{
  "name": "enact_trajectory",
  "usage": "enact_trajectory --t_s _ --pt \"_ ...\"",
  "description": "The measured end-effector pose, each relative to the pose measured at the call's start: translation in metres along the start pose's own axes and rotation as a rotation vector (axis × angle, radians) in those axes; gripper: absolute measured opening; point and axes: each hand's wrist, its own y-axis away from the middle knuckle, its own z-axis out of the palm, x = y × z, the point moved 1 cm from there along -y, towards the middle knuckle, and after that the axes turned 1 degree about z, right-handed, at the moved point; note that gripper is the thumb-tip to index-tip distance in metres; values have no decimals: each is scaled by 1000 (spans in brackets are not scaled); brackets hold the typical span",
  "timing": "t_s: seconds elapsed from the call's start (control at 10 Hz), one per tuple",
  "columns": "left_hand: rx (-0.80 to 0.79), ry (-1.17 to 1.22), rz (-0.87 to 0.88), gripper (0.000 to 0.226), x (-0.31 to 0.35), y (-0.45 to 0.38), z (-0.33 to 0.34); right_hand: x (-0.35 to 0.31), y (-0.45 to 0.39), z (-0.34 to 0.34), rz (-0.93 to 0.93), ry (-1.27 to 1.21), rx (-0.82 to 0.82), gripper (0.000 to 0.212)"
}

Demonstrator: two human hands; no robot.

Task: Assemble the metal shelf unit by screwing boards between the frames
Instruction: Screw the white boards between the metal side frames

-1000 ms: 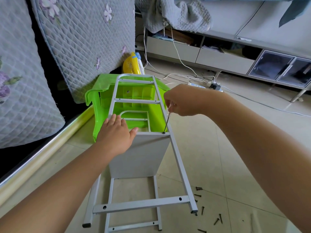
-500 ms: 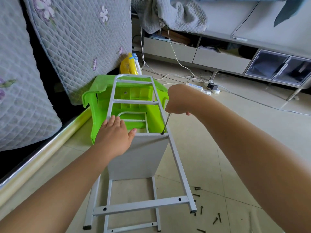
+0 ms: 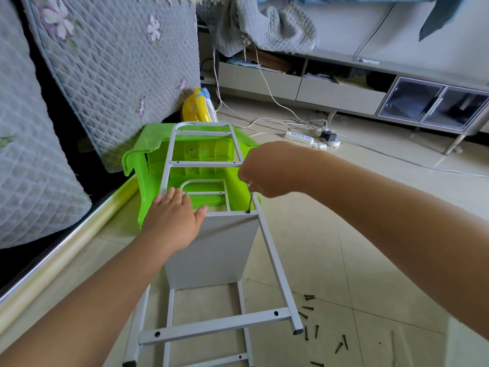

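A white metal frame [image 3: 275, 263] lies tilted, its far end propped on a green plastic stool [image 3: 148, 165]; a second frame [image 3: 246, 308] lies beneath it. Between them stands a grey board [image 3: 211, 250]. My left hand [image 3: 172, 221] rests flat on the board's top edge, fingers straight. My right hand [image 3: 264, 170] grips a thin screwdriver [image 3: 249, 201] held nearly upright, its tip in a hole at the right end of the frame's crossbar above the board. Several dark screws [image 3: 311, 319] lie loose on the floor by the frame's near right foot.
A quilted mattress [image 3: 105, 62] leans at the left behind a metal rail [image 3: 60, 258]. A yellow fan [image 3: 195, 107] stands behind the stool. A power strip [image 3: 300, 136] with cables lies on the tiled floor before a low grey cabinet [image 3: 344, 94].
My right hand has dropped lower along the screwdriver, which now stands more upright over the hole. My left hand stays on the board.
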Motion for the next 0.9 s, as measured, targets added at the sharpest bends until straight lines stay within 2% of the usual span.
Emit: enact_trajectory --t_s 0.3,0.5,0.7,0.9 --pt "22 -17 9 64 3 -4 1 17 -8 0 252 -293 -271 34" --pt "9 -21 4 64 -2 1 1 14 -7 5 252 -294 -152 30" --pt "9 -12 12 65 -1 1 2 20 -3 1 135 -239 -53 25" --pt "11 -27 22 65 4 3 0 17 -2 4 33 -119 -42 25"
